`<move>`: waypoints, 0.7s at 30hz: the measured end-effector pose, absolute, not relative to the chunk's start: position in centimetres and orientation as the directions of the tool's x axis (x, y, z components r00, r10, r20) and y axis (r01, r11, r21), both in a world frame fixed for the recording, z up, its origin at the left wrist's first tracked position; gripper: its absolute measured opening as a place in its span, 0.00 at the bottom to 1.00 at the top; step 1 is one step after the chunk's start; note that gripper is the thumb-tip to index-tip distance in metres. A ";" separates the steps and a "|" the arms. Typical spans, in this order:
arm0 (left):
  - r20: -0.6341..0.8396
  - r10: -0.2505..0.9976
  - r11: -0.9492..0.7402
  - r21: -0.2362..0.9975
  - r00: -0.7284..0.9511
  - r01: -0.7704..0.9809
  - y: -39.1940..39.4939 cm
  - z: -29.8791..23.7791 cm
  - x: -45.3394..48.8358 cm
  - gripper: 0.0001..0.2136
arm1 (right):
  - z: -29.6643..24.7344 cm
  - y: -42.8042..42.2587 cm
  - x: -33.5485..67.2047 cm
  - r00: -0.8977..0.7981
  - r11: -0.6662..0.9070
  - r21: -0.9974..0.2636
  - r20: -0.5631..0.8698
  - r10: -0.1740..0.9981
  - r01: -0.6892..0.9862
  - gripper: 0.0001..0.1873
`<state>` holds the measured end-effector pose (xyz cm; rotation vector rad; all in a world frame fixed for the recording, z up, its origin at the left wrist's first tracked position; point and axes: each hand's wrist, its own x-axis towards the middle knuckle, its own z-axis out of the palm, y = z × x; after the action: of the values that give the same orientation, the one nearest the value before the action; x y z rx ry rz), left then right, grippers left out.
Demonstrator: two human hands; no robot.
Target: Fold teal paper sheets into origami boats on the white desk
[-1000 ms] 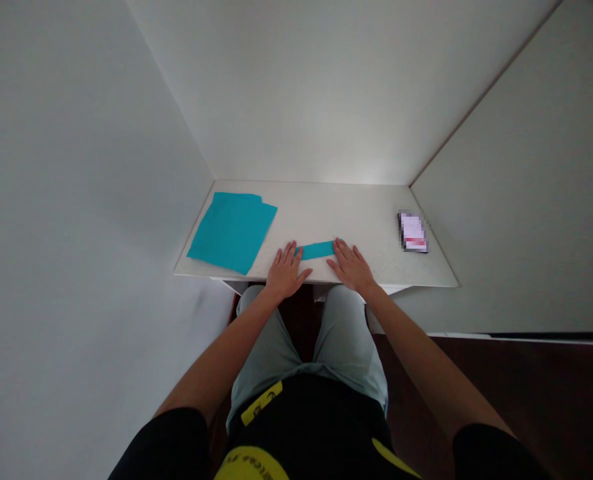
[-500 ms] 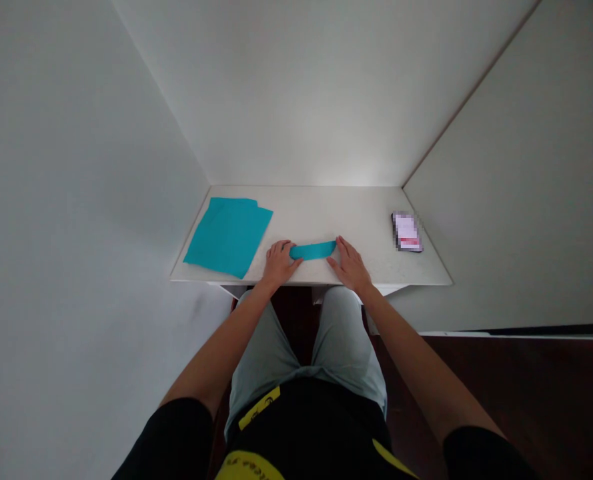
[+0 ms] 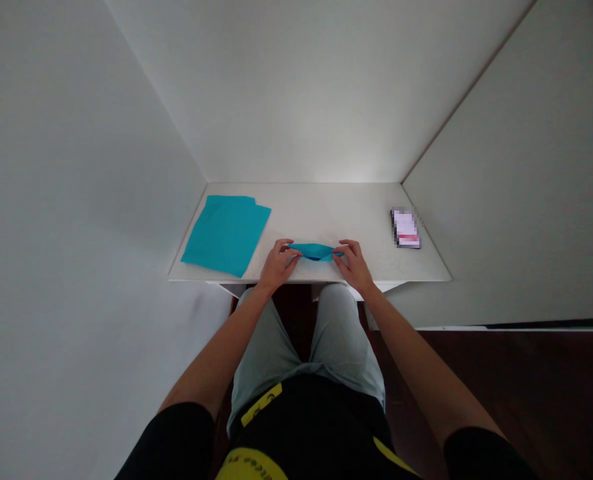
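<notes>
A narrow piece of folded turquoise paper [image 3: 314, 250] is stretched between my two hands, near the front edge of the white tabletop [image 3: 321, 207]. Its layers bow apart in the middle, showing a dark gap. My left hand [image 3: 277, 261] pinches the left end between thumb and fingers. At the opposite end, my right hand [image 3: 354, 263] has its thumb and fingertips closed on the paper. Left of my left hand lie flat turquoise paper sheets [image 3: 226, 233], overlapping one another.
A phone [image 3: 405, 228] with a lit, pixelated screen lies at the right end of the tabletop. Pale walls [image 3: 301, 93] rise behind and on both sides. My legs [image 3: 341, 327] are below the front edge.
Earlier the folded paper lay flat with my hands spread at its ends. Now my fingers pinch both ends, and its layers have opened in the middle.
</notes>
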<state>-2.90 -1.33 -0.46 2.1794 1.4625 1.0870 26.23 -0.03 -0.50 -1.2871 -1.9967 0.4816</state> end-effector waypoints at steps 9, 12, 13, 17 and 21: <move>0.405 0.895 -0.425 0.638 0.189 0.642 -1.4 0.2 -2.4 0.05 | 0.1 0.2 25.9 -0.212 0.438 -0.640 0.401 0.891 0.631 0.17; 0.399 0.901 -0.410 0.653 0.172 0.636 -1.5 0.4 -2.4 0.06 | 1.3 0.4 25.2 -0.319 0.479 -0.551 0.365 0.875 0.683 0.14; 0.400 0.901 -0.409 0.660 0.166 0.631 -1.5 0.4 -2.4 0.07 | 1.8 0.5 24.9 -0.362 0.499 -0.509 0.349 0.865 0.701 0.14; 0.392 0.908 -0.398 0.692 0.149 0.603 -1.6 0.4 -2.4 0.08 | 3.7 1.1 23.8 -0.501 0.564 -0.363 0.258 0.826 0.742 0.16; 0.398 0.910 -0.391 0.721 0.120 0.572 -1.5 0.1 -2.4 0.08 | 4.6 1.7 23.2 -0.580 0.606 -0.308 0.182 0.794 0.733 0.18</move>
<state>-2.35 -1.50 0.10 2.0130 1.4351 1.1722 23.22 1.69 4.62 -1.2409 -2.5348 0.2865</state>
